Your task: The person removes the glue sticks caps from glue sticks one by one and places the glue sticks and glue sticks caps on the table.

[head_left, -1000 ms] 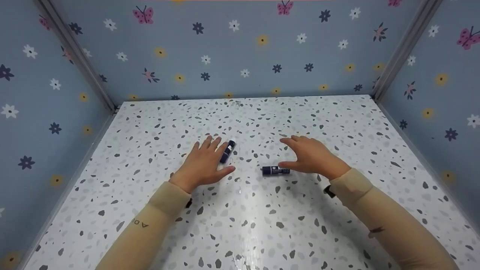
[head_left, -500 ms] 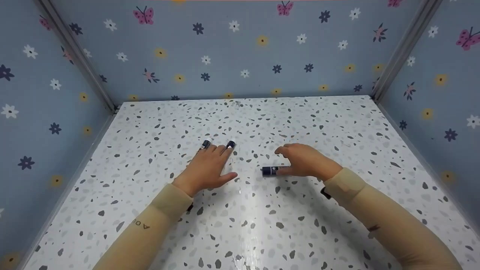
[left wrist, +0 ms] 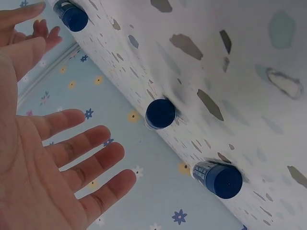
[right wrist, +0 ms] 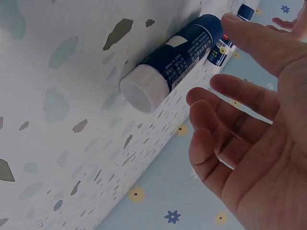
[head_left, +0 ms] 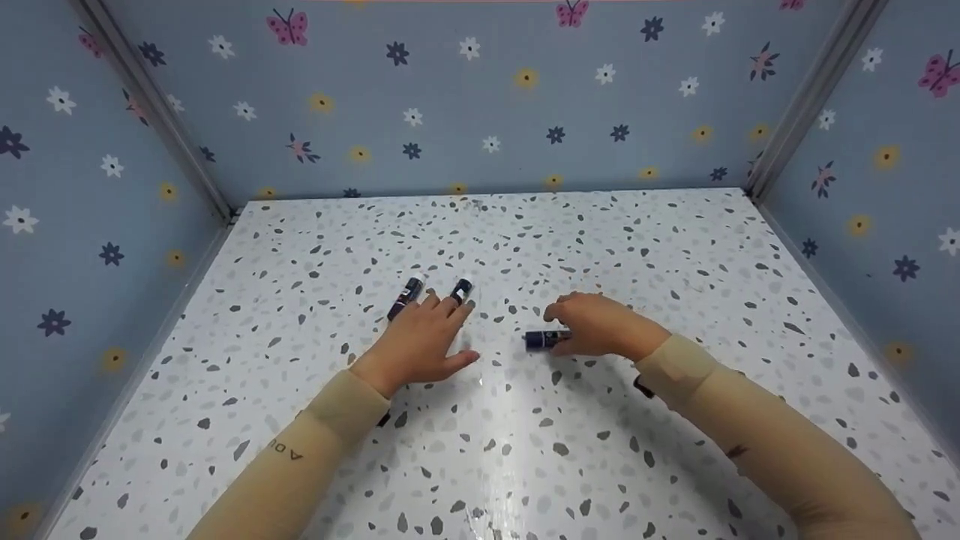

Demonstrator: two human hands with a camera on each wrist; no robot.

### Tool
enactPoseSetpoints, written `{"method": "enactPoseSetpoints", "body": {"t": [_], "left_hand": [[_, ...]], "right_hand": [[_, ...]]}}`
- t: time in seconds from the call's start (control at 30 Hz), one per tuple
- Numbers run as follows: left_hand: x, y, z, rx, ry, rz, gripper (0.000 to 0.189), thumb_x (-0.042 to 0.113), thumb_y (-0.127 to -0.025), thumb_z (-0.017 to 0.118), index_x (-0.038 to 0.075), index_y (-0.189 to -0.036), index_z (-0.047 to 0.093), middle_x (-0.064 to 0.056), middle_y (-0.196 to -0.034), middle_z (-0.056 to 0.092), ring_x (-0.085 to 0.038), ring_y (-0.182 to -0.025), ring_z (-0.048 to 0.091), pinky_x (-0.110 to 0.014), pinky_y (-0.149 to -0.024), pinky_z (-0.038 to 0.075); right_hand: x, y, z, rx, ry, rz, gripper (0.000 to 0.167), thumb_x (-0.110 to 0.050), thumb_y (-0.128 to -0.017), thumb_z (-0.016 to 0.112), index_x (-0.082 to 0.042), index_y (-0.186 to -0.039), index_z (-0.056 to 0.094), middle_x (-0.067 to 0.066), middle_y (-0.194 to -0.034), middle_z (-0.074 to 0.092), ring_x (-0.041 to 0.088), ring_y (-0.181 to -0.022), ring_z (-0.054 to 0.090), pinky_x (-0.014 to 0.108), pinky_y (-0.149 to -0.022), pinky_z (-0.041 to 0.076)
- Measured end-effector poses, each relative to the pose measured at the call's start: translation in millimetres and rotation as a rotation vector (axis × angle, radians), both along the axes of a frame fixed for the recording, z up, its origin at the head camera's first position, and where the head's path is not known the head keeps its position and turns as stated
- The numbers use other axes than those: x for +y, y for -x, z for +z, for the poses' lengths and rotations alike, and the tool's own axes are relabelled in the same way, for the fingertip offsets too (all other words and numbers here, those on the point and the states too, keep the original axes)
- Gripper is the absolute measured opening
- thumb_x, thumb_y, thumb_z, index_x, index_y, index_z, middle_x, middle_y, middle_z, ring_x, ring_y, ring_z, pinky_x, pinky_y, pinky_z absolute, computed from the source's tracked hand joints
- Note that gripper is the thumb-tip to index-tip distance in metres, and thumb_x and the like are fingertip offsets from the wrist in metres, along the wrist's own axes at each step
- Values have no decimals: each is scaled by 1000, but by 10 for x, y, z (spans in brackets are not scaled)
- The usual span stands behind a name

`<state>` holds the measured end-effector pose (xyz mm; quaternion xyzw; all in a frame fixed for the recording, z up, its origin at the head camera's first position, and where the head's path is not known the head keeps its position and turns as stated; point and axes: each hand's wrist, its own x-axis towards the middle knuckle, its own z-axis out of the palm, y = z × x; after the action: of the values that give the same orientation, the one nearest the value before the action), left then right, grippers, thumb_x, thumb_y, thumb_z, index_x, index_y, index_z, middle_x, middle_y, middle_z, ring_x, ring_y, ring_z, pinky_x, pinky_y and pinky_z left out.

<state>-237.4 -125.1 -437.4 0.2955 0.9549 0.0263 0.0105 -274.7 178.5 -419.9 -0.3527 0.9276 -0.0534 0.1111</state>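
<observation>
Three dark blue glue sticks lie on the speckled table. My left hand (head_left: 416, 341) hovers palm down over the near ends of two of them, the left glue stick (head_left: 403, 298) and the middle glue stick (head_left: 463, 288). Its fingers are spread and straight in the left wrist view, apart from the blue caps. The right glue stick (head_left: 541, 340) lies crosswise, partly hidden by my right hand (head_left: 600, 326). In the right wrist view, that hand's thumb is right at the cap of this glue stick (right wrist: 184, 55), with the other fingers bent loosely below, gripping nothing.
The white speckled tabletop (head_left: 495, 240) is enclosed by a blue flowered back panel (head_left: 480, 97) and matching side panels. Metal posts (head_left: 810, 97) stand at the back corners.
My left hand has drawn back toward me, uncovering the left glue stick. My right hand has moved left and lower over the right glue stick, its fingers more bent. The glue sticks have stayed put.
</observation>
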Motion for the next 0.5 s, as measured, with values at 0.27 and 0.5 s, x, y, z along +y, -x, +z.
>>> {"method": "enactPoseSetpoints", "body": {"t": [0.27, 0.5], "left_hand": [[46, -24, -40, 29, -20, -40, 72, 54, -106, 64, 3, -156, 54, -21, -147, 63, -42, -131, 62, -59, -108, 54], [95, -18, -73, 13, -16, -64, 70, 52, -106, 65, 4, -156, 55, -20, -144, 65, -40, -130, 63, -57, -108, 55]], "right_hand": [[-81, 13, -69, 9, -7, 18, 38, -27, -93, 87, -2, -119, 74, 13, -108, 75, 29, -96, 70, 48, -92, 60], [-120, 18, -115, 6, -21, 14, 28, -28, -93, 86, -7, -106, 73, 8, -96, 72, 23, -85, 64, 47, -84, 58]]}}
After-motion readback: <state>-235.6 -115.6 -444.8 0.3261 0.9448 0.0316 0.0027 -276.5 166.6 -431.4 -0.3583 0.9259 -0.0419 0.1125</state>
